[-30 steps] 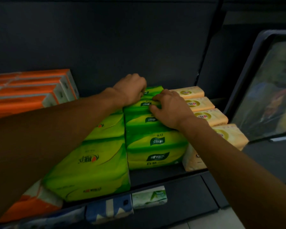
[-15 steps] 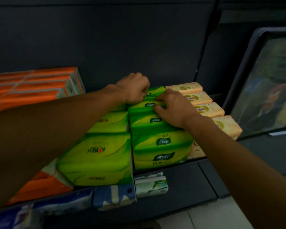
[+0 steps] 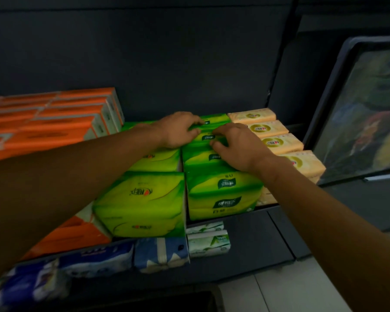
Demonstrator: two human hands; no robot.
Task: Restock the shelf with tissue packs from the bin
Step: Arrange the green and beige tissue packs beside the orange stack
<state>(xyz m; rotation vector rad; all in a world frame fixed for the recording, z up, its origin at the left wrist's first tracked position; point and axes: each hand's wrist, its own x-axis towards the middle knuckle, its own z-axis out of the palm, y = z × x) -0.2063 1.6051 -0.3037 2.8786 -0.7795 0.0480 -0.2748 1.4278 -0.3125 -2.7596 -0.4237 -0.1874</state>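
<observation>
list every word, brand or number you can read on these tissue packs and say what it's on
Nothing reads clearly enough to quote.
right green pack: dark badges with white characters, blurred.
left green pack: upside-down script logo, blurred.
beige packs: round gold logos, too small.
blue packs on the shelf below: pale lettering, blurred.

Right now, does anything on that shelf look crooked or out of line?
The front-left green pack juts forward past the front-right green pack and seems to overhang the shelf edge. The left hand and right hand grip rear green packs.
</observation>
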